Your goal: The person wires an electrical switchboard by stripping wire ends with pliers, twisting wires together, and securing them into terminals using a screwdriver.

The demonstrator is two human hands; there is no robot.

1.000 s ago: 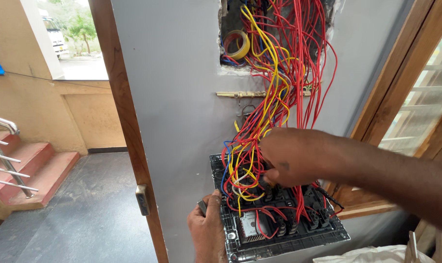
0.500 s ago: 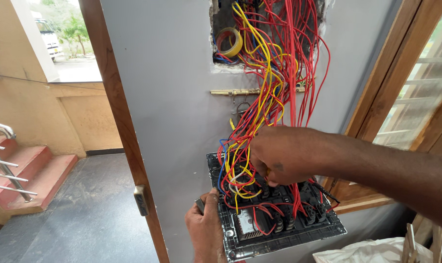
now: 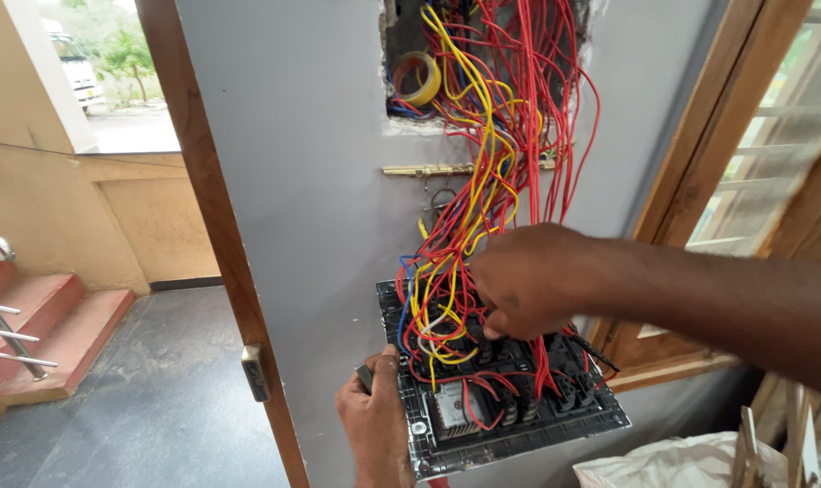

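Against the grey wall (image 3: 311, 163), my left hand (image 3: 379, 425) gripped the switch plate (image 3: 519, 425); my right hand (image 3: 528, 280) pinched its wires (image 3: 447, 298).

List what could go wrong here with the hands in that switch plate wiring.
The switch plate hangs off the wall, held only by the left hand at its corner; it may slip and strain the wires. The right hand pushes fingers among crowded terminals, so a wire could pull loose.

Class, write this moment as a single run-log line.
left hand: grips switch panel edge | right hand: fingers in the wires on it | wall box: open
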